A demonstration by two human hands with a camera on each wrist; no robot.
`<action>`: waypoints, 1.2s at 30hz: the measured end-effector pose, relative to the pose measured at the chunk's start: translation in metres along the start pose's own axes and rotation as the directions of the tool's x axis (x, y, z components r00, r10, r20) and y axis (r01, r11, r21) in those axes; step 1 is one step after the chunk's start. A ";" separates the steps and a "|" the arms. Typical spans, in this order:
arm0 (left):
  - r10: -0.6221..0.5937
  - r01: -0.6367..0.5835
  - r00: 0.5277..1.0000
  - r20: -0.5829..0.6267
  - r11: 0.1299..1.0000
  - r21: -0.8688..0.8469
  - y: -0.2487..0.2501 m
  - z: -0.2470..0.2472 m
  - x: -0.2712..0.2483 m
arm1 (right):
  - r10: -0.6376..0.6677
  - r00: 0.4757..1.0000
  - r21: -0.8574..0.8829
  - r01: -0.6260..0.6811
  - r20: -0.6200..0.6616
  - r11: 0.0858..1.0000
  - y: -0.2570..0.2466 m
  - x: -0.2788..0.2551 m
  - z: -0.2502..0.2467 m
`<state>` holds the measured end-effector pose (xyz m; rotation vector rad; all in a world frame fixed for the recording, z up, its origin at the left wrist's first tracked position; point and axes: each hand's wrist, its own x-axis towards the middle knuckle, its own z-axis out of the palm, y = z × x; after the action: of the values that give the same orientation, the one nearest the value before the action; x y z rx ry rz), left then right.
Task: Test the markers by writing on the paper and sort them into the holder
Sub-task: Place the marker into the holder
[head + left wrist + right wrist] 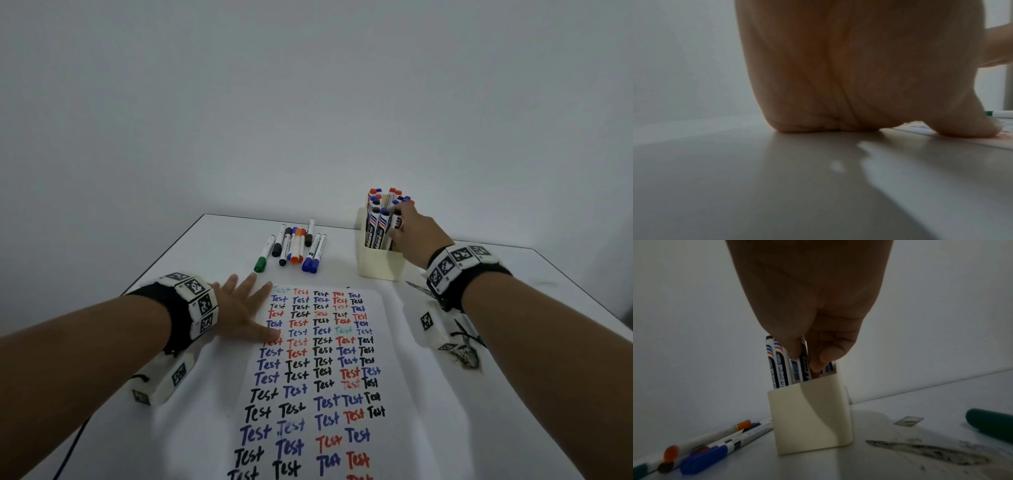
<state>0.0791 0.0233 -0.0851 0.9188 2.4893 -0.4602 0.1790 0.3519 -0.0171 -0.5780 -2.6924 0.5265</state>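
A cream holder [379, 263] [809, 418] stands at the back right, packed with upright markers. My right hand [407, 236] [813, 356] is at its rim and pinches one marker [805, 368] that stands in the holder. A loose bunch of markers [293, 248] [711, 444] lies to the holder's left. The paper [318, 377], covered in rows of "Test", lies in the middle. My left hand [245, 308] [859, 81] presses flat on the paper's upper left corner, fingers spread.
The white table [212, 246] ends at a grey wall behind the holder. Dark ink smears [464, 356] [931, 451] mark the table right of the paper. A dark green object [990, 423] lies at the right in the right wrist view.
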 end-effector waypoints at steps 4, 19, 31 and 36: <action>-0.001 0.001 1.000 -0.010 1.000 -0.004 0.001 0.001 0.000 | 0.006 1.000 -0.044 -0.008 -0.025 0.999 -0.004 -0.006 -0.006; -0.010 0.011 0.999 -0.033 1.000 0.012 0.003 0.000 0.001 | -0.125 0.783 -0.199 0.304 0.610 0.932 -0.023 -0.144 -0.004; -0.049 -0.057 0.887 -0.460 0.975 -0.215 -0.005 -0.012 0.008 | 0.066 0.596 -0.325 0.339 0.800 0.883 0.000 -0.173 0.021; -0.052 -0.057 0.888 -0.456 0.973 -0.223 -0.016 -0.035 0.013 | 0.072 0.593 -0.330 0.340 0.802 0.881 -0.003 -0.174 0.020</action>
<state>0.0496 0.0345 -0.0603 1.0286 2.8823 0.0688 0.3199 0.2665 -0.0755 -0.2300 -3.7612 0.0694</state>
